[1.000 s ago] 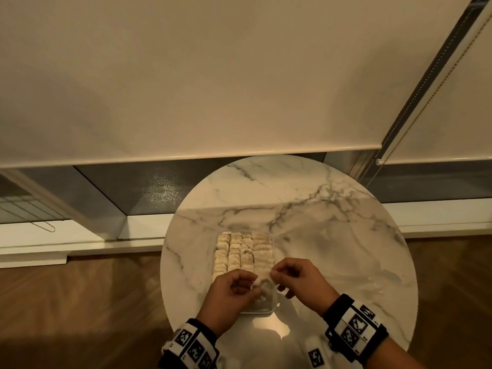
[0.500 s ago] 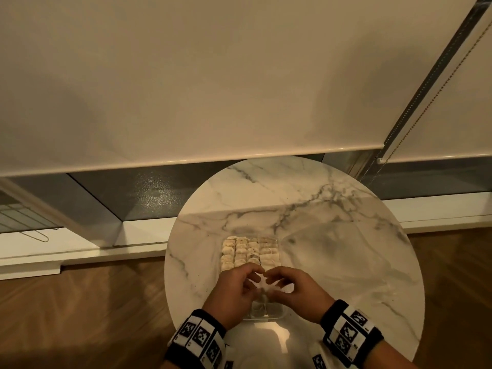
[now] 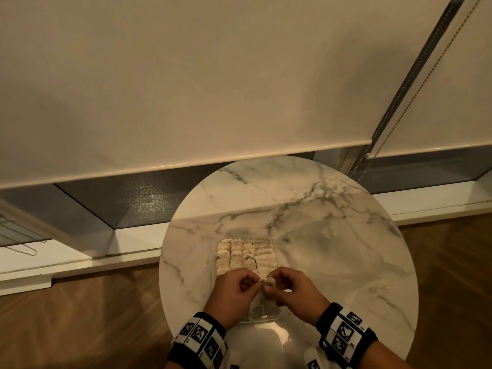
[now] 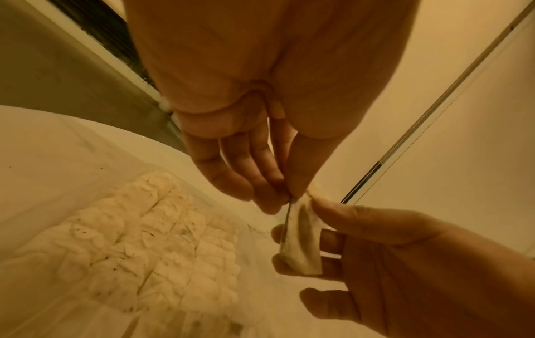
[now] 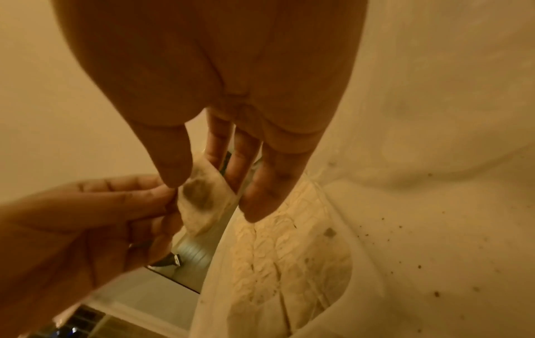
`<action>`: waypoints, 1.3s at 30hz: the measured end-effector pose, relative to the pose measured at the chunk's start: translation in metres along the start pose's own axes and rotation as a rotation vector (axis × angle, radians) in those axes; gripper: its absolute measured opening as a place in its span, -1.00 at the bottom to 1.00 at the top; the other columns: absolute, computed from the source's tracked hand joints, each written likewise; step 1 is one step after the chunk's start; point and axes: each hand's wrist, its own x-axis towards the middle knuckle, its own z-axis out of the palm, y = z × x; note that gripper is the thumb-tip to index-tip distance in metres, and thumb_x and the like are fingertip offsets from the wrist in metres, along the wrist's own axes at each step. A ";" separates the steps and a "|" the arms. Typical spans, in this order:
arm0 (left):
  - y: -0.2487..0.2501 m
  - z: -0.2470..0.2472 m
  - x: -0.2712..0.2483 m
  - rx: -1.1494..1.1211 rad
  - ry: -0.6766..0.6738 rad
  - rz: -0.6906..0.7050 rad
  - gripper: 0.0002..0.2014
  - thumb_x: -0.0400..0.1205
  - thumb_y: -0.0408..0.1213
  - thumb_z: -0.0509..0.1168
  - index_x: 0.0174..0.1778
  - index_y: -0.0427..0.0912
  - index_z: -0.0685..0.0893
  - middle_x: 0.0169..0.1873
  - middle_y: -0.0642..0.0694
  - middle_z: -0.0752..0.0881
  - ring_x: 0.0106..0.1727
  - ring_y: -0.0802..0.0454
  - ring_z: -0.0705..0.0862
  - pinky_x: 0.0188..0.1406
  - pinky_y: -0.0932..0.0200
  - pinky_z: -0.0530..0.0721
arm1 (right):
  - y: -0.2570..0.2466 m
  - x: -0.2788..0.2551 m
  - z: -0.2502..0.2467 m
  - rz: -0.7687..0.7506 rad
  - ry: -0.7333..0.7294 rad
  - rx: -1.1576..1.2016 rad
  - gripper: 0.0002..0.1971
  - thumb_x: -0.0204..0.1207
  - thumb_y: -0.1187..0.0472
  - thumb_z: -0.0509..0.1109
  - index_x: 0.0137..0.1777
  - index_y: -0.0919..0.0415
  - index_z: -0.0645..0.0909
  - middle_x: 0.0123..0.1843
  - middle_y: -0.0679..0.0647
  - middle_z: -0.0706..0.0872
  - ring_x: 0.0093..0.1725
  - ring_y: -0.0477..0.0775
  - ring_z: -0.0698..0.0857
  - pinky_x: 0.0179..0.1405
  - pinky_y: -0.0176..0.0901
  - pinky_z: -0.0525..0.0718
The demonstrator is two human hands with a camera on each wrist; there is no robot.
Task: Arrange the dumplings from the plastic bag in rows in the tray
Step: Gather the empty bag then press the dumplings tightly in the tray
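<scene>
One pale folded dumpling (image 3: 267,283) (image 4: 301,242) (image 5: 202,201) hangs above the near part of the clear tray (image 3: 266,320). Both hands pinch it. My left hand (image 3: 256,282) (image 4: 289,199) grips its top edge between thumb and fingers. My right hand (image 3: 272,285) (image 5: 205,188) holds its body, thumb on one face and fingers behind. Several rows of dumplings (image 3: 243,254) (image 4: 144,240) (image 5: 289,251) fill the far part of the tray. A few more dumplings (image 3: 262,307) lie under my hands at the near end. I cannot make out the plastic bag.
The tray sits left of centre on a round marble table (image 3: 332,249). Past the table are a window sill (image 3: 133,235) and a lowered roller blind (image 3: 186,89) with a bead chain (image 3: 415,97). Wood floor (image 3: 80,315) surrounds the table.
My hands have drawn together over the near end of the tray; both now pinch the one dumpling, which the left hand alone held before.
</scene>
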 end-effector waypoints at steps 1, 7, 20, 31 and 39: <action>-0.001 0.001 0.000 0.013 -0.007 0.003 -0.91 0.56 -0.30 0.50 -0.07 -0.02 0.84 -0.23 0.12 0.82 -0.16 0.31 0.77 -0.07 0.37 0.72 | 0.000 -0.001 0.000 -0.045 0.015 -0.083 -0.89 0.51 0.11 0.55 -0.04 0.09 0.74 -0.14 0.01 0.82 -0.12 -0.10 0.77 -0.10 -0.21 0.74; -0.017 0.004 -0.001 0.086 0.035 -0.079 -0.87 0.56 -0.21 0.49 -0.04 0.12 0.77 -0.17 0.16 0.79 -0.14 0.29 0.73 -0.02 0.31 0.72 | 0.001 0.006 -0.005 -0.034 0.096 -0.338 -0.81 0.52 -0.14 0.46 -0.16 -0.09 0.80 -0.20 -0.20 0.79 -0.14 -0.23 0.70 -0.07 -0.33 0.65; -0.075 0.001 -0.028 0.546 -0.163 -0.135 -0.75 0.61 -0.06 0.33 0.18 0.13 0.79 0.15 0.13 0.77 0.22 0.13 0.68 0.20 0.32 0.52 | 0.017 0.019 0.004 0.069 -0.079 -0.470 -0.84 0.54 -0.06 0.47 -0.25 -0.15 0.79 -0.30 -0.17 0.80 -0.31 -0.27 0.70 -0.14 -0.29 0.70; -0.087 0.006 -0.030 0.618 -0.140 -0.050 -0.76 0.66 -0.03 0.31 0.19 0.11 0.78 0.14 0.10 0.77 0.19 0.08 0.68 0.23 0.22 0.55 | 0.026 0.032 0.010 0.148 -0.077 -0.530 -0.85 0.57 0.24 0.38 -0.09 -0.05 0.70 -0.16 0.00 0.79 -0.21 0.00 0.79 -0.10 -0.05 0.81; -0.087 0.009 -0.029 0.642 -0.129 -0.046 -0.78 0.65 -0.09 0.32 0.17 0.13 0.77 0.12 0.10 0.77 0.16 0.06 0.69 0.24 0.19 0.58 | 0.026 0.042 0.027 0.271 -0.180 -0.532 -0.85 0.59 0.34 0.37 -0.06 0.05 0.65 0.02 0.12 0.70 -0.16 0.15 0.81 -0.22 -0.05 0.84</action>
